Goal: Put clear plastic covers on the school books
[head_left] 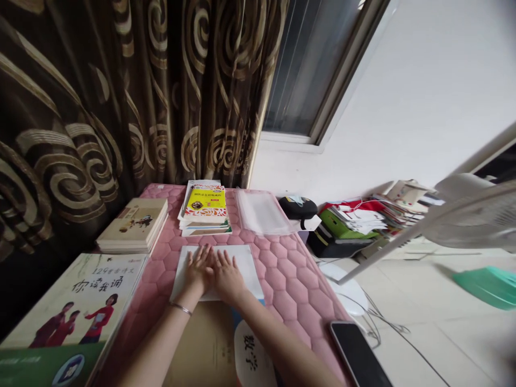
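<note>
My left hand [199, 270], with a thin bracelet at the wrist, lies flat with fingers stretched out on a smooth white surface [250, 271], which looks like a sheet or the inside of a cover. Beside it, nearly touching, my right hand [226, 275] presses flat on the same surface. Below the white area, under my forearms, is a maths textbook [207, 338] with a tan, blue and white cover. Whether the white part is joined to the textbook, I cannot tell. Both lie on a pink quilted cover [288, 287].
To the left are a large green-and-cream book [80, 301] and a stack of tan books [135, 224]. Behind my hands lie a pile with a yellow book [207, 200] and clear plastic sleeves [264, 212]. A phone [358, 352] rests at the right edge, near a fan [471, 220].
</note>
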A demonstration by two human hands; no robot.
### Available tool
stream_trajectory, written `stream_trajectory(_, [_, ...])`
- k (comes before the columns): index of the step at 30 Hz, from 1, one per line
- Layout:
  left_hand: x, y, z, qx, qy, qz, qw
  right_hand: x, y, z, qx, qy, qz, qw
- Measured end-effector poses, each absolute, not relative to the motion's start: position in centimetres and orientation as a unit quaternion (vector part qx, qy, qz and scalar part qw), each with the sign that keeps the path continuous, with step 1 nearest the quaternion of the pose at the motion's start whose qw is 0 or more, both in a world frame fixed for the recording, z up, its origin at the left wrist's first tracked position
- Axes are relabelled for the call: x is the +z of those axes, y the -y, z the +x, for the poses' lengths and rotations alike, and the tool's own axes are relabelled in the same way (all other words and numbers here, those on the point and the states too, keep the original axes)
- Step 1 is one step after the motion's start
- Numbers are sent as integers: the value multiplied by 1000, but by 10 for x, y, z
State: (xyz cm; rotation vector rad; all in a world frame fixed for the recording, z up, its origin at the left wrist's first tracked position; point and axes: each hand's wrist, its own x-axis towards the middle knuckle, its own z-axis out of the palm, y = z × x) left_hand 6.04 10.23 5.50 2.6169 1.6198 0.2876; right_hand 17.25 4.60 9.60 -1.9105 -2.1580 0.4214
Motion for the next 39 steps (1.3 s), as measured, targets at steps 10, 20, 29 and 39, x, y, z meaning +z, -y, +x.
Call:
stream_trajectory(10, [63,-100,65,98,-563,820,18,63,-70,224,112,693,-705,102])
stream_trajectory(20, [59,-103,10,54,-672,738,-40,64,-61,251,86,663,-740,70])
stream_trajectory(29, [69,-96,90,97,-499,859,68,60,-60,249,62,667,-739,70])
stream_trajectory(39, [30,-114,71,159,-518,841,18,75,-73,215,89,679,-726,63])
